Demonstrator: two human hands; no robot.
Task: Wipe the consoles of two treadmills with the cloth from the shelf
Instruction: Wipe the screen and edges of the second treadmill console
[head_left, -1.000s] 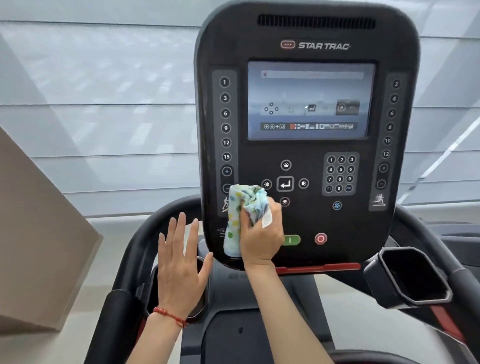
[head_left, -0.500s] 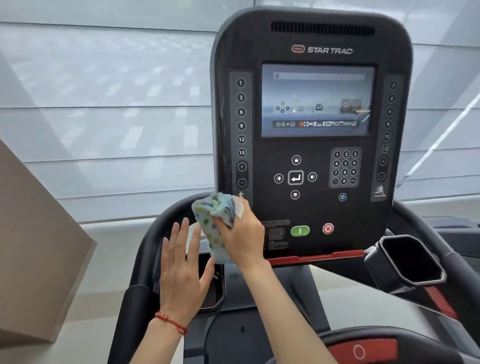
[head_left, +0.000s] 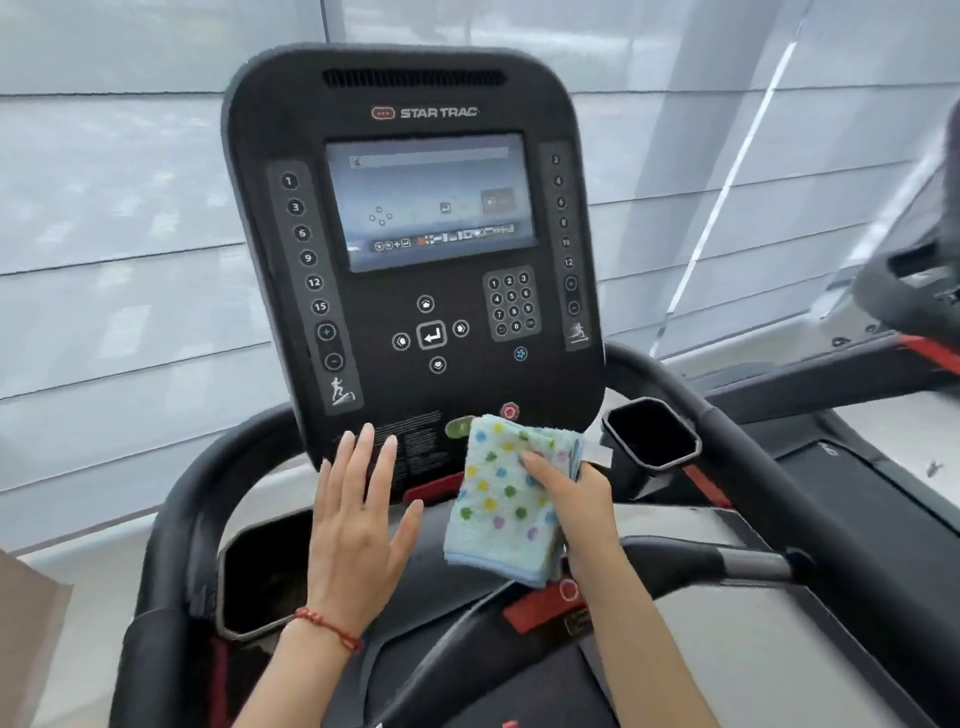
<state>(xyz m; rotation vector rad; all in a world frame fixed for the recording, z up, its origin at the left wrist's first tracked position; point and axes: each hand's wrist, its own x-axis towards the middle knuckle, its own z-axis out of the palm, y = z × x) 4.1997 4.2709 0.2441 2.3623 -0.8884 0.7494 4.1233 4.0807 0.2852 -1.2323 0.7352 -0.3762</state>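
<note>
My right hand (head_left: 576, 499) pinches folded terry cloth (head_left: 511, 499) (soft, light, floppy) at console (head_left: 415, 249) bottom edge; left hand (head_left: 358, 525) open.

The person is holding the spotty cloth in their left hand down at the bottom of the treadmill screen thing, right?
Not quite. The spotty cloth is in the right hand, not the left. The head view shows the left hand open and empty, fingers spread. The rest is right: the cloth sits at the bottom of the console.

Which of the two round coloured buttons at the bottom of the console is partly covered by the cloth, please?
The green button: the cloth overlaps its right side, while the red button sits clear above.
</note>
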